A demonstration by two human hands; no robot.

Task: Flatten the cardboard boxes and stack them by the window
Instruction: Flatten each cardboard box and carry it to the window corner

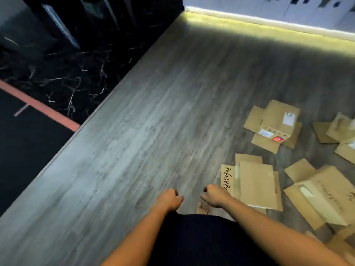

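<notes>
head view, person standing barefoot on a grey wood-look floor [134, 141]. left hand [170, 198] and right hand [214, 194] hang side by side at 6 o'clock, each grip loosely curled and holding nothing, neither touching any cardboard. the cardboard lies scattered from 3 to 5 o'clock: a flattened box with handwriting [255, 183] lies just beside the right hand, flaps splayed, flat on the floor; a labelled box [274, 125] at 3 o'clock looks collapsed, with a white label and a red sticker on it; a partly folded box [324, 194] at 4 o'clock seems to keep some height (hard to be sure, frame is motion-blurred); more cardboard pieces [338, 131] run off the right edge. a lit strip [269, 24] runs along the base of the far wall from 12 to 2 o'clock; whether that is the window side i cannot tell. black marble-look panel [67, 77] at 10 o'clock. judgement: nothing stacked yet, pieces lie loose and apart. handling: corrugated board should be light and stiff across the panel but floppy at the creases, flaps likely to swing open when lifted. best taken by a long edge with both hands, thumbs on top, or slid together into a pile first. risk: smooth floor, sheets may skate away.
</notes>
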